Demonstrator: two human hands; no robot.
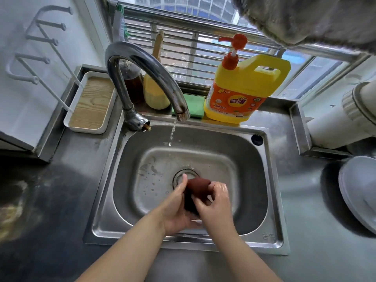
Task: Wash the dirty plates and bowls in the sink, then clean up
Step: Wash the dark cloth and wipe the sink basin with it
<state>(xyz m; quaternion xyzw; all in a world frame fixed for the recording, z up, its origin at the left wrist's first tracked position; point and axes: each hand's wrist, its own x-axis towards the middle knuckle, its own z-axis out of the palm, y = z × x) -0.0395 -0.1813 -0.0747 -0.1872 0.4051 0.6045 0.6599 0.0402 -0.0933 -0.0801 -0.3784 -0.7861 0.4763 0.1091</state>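
Observation:
Both my hands are over the steel sink point(262, 180), near the drain point(184, 175). My left hand point(176, 208) cups a dark red-brown cloth point(196, 186) from the left and below. My right hand point(216, 202) pinches the same cloth from the right. A thin stream of water falls from the curved tap point(142, 74) into the basin, beyond the hands. Stacked white plates point(358, 192) lie on the counter at the right edge. No dish is in the basin.
A yellow dish-soap pump bottle point(244, 88) and a green sponge point(193, 105) stand on the ledge behind the sink. A white tray with a wood base point(91, 104) and a wall rack point(36, 43) sit at the left. A grey cloth point(305, 19) hangs at the top right.

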